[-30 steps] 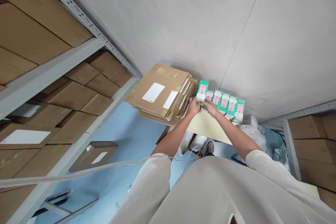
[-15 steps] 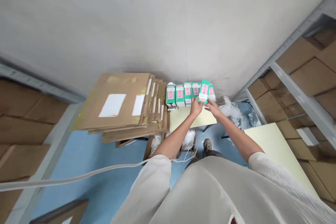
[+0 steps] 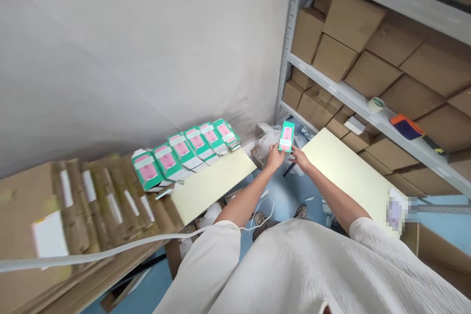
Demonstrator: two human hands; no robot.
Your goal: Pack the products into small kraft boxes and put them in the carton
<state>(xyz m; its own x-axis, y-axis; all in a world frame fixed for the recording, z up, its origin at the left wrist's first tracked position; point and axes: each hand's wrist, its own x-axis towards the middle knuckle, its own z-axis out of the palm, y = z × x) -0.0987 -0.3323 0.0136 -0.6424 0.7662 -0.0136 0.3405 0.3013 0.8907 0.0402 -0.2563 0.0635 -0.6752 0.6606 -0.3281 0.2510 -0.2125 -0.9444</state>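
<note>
Left fingers (image 3: 274, 149) gripping illegibly labelled green box (image 3: 286, 136), right fingers (image 3: 296, 151) alongside, whether grasping it unclear

I read the held box (image 3: 287, 136) as smooth printed card, the same as the boxes (image 3: 181, 151) along the wall-side edge of the table (image 3: 217, 179). The tabletop looks smooth and matt. At its left end I get rough, matt corrugated cardboard (image 3: 83, 221) with white paper labels (image 3: 49, 235); past the right corner, crinkled plastic (image 3: 265, 135). The shelving (image 3: 342, 91) looks like painted metal.
</note>
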